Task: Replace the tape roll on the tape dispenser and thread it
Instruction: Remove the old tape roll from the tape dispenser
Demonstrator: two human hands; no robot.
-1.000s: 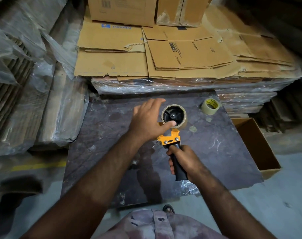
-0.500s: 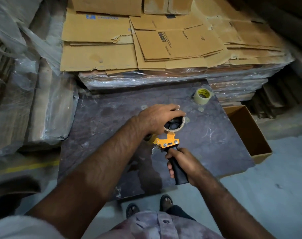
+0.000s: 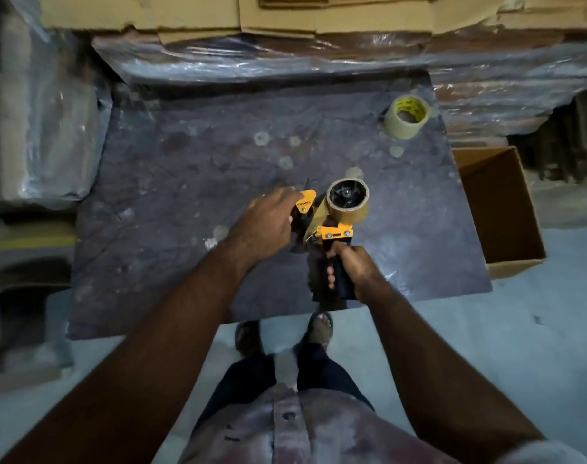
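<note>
The right hand [image 3: 347, 266] is closed around the black handle of the tape dispenser [image 3: 332, 226], holding it just above the near half of the dark work surface [image 3: 185, 182]. A tape roll [image 3: 348, 202] already sits on the dispenser's hub, its open core facing up. The left hand [image 3: 268, 226] is at the dispenser's front end, at nine o'clock from the roll, fingers curled by the yellow guard; whether it pinches the tape's free end I cannot tell, since the hand hides it.

The step in hand looks like threading. To do it well, keep the handle steady, draw the free end sticky side down through the gap between roller and guard, and pull it squarely so it does not fold onto itself.

A second roll [image 3: 407, 117] stands at one o'clock, well apart, and an open cardboard box [image 3: 499, 209] at three o'clock.

Half a second ago the left hand lay over the roll's top; now it has moved to the front end, and the core is uncovered.
</note>
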